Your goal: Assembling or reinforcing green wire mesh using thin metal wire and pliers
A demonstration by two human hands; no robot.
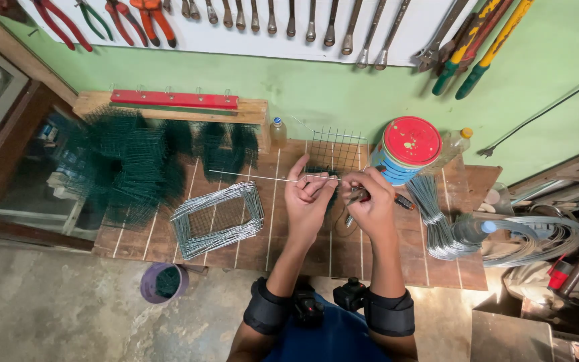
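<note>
A thin wire (269,177) is pinched between the fingers of the left hand (308,201), held level above the bench (303,251). Pliers (363,198) are gripped in the curled right hand (370,201). The springy wire could slip and whip free if the pinch loosens. Further off, the mesh panel (335,151) and the red-lidded can (407,149) crowd the hands; the mesh stack (217,218) lies left.

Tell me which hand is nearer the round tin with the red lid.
Right. The right hand is just below-left of the round tin with the red lid; the left hand lies farther left.
</note>
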